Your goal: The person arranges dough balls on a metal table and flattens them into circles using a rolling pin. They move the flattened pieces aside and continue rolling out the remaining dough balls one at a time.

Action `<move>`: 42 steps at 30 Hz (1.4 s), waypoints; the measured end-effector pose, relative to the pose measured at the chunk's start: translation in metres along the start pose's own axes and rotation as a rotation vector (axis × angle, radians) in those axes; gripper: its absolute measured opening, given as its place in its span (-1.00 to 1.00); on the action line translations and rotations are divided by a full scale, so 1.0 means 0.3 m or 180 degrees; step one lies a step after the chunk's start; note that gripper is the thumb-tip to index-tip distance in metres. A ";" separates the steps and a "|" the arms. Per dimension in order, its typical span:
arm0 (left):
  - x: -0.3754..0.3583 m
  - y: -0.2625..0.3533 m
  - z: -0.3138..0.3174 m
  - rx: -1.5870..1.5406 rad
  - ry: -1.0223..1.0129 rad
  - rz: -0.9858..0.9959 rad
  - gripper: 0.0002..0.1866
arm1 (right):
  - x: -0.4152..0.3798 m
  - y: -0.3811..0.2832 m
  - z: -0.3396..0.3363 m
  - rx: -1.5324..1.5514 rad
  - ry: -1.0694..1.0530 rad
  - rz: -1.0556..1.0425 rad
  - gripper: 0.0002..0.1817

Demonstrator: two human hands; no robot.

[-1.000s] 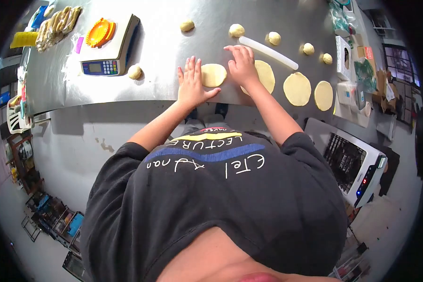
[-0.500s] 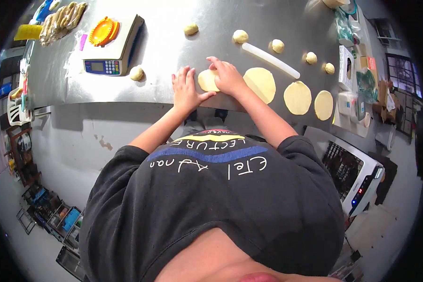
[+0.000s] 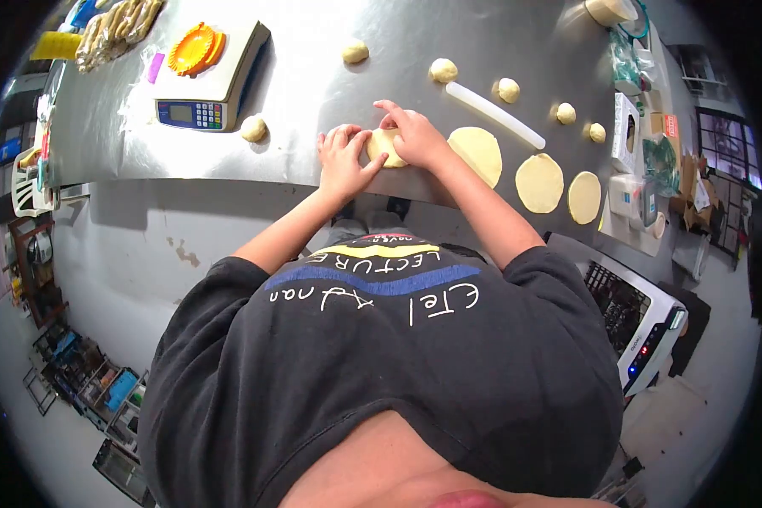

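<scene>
A small flattened piece of dough (image 3: 384,146) lies near the front edge of the steel table, between my two hands. My left hand (image 3: 345,159) rests at its left side, the fingers stretched out and the thumb spread towards the near edge of the dough. My right hand (image 3: 417,138) grips the right side of the dough, its index finger pointing out to the left above it. Right of that hand lie a rolled dough disc (image 3: 476,154), a second disc (image 3: 539,183) and a third disc (image 3: 584,197). A white rolling pin (image 3: 495,114) lies beyond them.
Several dough balls sit farther back, one (image 3: 356,52) behind my hands and another (image 3: 253,129) beside the digital scale (image 3: 201,114). Orange dough moulds (image 3: 195,51) lie on the scale. An appliance (image 3: 631,313) stands right, below the table.
My left hand has moved right, closer against the dough, and its fingers have drawn in slightly. My right hand stays on the dough. The whole view has shifted a little.
</scene>
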State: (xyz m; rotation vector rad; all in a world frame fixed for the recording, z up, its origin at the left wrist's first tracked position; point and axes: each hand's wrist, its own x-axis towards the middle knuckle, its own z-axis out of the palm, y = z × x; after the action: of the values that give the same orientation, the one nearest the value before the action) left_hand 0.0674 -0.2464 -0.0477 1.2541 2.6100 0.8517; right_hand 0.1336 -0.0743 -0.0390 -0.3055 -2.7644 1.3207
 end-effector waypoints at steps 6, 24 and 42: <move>0.016 -0.027 -0.011 -0.0070 -0.0159 0.0107 -0.52 | 0.000 -0.022 0.006 -0.0147 0.0046 -0.0115 -0.33; 0.047 -0.060 -0.023 0.0030 -0.0526 0.0163 -0.57 | -0.037 -0.038 -0.152 0.0291 0.0295 0.0356 -0.26; 0.121 0.004 -0.031 -0.0011 -0.0603 -0.0374 -0.66 | -0.378 0.385 -0.463 -0.1604 0.1295 0.1621 -0.46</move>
State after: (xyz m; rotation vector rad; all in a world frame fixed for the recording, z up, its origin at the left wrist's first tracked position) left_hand 0.0414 -0.2227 -0.0346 1.1085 2.5019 0.6815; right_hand 0.2816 0.0793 -0.0378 -1.2155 -2.6885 0.4836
